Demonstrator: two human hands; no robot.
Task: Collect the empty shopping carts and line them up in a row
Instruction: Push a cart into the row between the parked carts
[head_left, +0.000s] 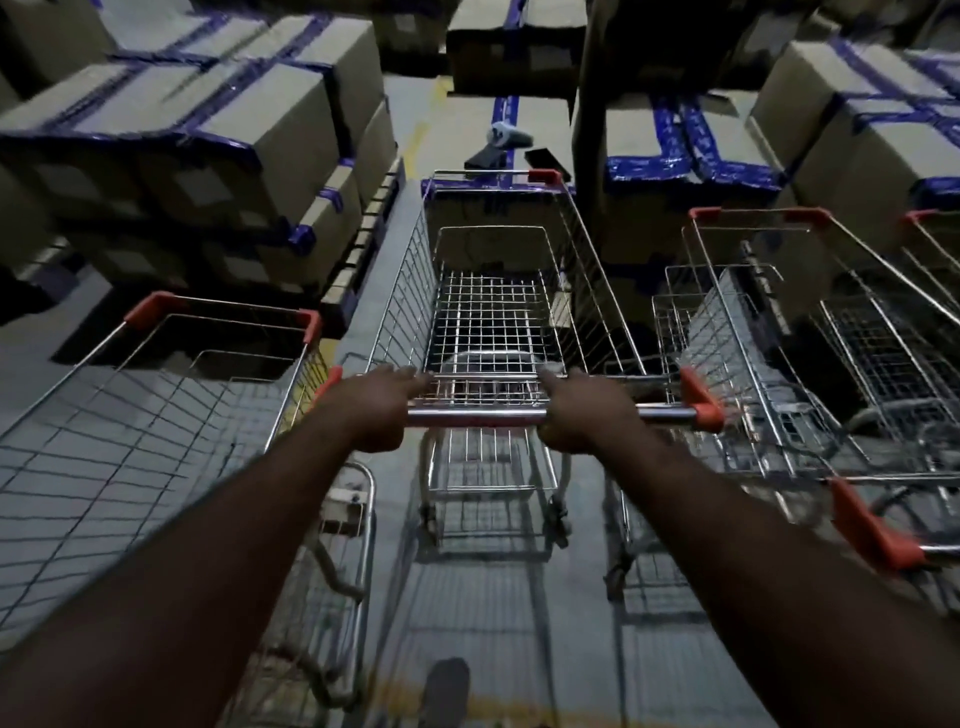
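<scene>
An empty wire shopping cart (488, 312) with orange corner caps stands straight ahead of me. Both my hands grip its chrome handle bar (475, 414): my left hand (375, 408) near the bar's left end, my right hand (582, 413) right of the middle, each with the forefinger stretched forward. A second empty cart (156, 415) stands close on the left, its basket alongside my left arm. On the right stands a third empty cart (810, 358), with the corner of a further cart (935, 249) behind it at the frame edge.
Stacked cardboard boxes (218, 150) with blue tape on pallets line the left side, and more boxes (852, 135) fill the back and right. A dark post (592, 130) rises just beyond the middle cart. Small dark items (504, 143) lie on a box ahead. Grey floor (519, 623) runs underfoot.
</scene>
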